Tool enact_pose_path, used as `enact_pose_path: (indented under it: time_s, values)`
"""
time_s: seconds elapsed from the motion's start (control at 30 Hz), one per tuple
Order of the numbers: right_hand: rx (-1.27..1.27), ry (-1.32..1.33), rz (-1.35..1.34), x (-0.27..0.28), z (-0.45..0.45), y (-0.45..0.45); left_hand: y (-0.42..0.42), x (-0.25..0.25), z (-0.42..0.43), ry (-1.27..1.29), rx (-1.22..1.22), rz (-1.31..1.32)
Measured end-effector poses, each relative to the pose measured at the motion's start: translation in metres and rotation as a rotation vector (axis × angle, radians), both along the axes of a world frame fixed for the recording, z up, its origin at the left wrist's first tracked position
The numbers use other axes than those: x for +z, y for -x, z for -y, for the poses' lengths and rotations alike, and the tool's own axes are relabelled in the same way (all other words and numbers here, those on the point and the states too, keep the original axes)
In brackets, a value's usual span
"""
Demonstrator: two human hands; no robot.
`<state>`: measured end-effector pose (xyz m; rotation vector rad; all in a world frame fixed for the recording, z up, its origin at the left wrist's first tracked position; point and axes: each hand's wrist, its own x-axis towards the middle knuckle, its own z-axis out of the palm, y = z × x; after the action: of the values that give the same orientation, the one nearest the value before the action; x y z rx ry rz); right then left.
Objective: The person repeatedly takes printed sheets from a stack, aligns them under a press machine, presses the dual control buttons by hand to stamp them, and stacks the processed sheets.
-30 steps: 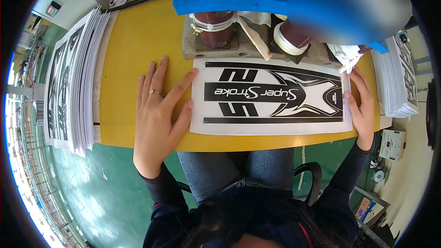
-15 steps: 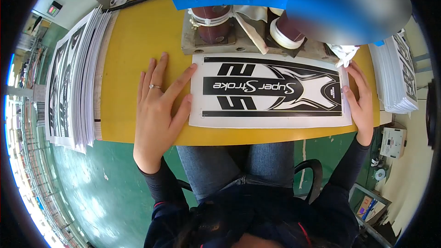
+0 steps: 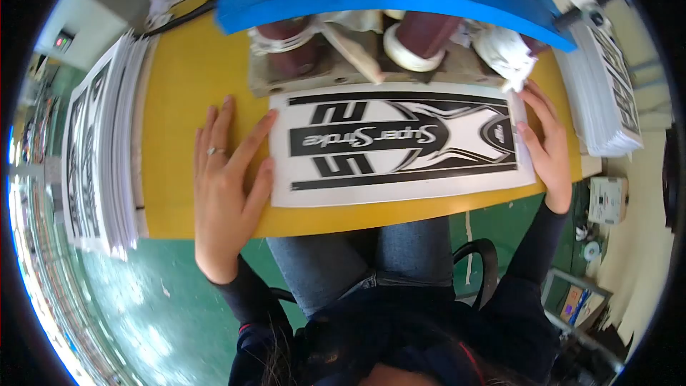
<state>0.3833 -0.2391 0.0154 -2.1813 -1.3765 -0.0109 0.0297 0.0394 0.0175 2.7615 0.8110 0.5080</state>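
Observation:
A white printed sheet [image 3: 261,193] lies flat before me, bearing a black design and the words "Super Stroke", upside down from where I sit. My left hand [image 3: 227,189], with a ring on one finger, rests palm down on the yellow tabletop [image 3: 171,136]. Its fingers are spread, and the thumb and forefinger touch the sheet's left edge. At the opposite short edge is my right hand [image 3: 549,149], fingers apart, its thumb and fingertips against the sheet's right end. Neither hand is closed around anything.
Just beyond the sheet stands a press-like fixture with a blue plate [image 3: 393,0], dark red cylinders [image 3: 426,36] and a metal base [image 3: 268,84]. White cloth [image 3: 504,53] hangs at its right. Stacks of printed sheets flank me, left [image 3: 118,171] and right [image 3: 607,100].
My view has shifted and tilted, so the blue plate sits larger overhead and the table appears further left. Both hands stay at the sheet's two ends.

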Motion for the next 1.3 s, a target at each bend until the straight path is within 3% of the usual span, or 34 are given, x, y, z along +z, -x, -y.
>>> enact_pose_path:
  time_s: [1.3]
  values:
    - [-0.022,-0.048,0.012,-0.0034,0.004,-0.0007,-0.0023,0.0024,0.0023,0.026,-0.008,-0.035]
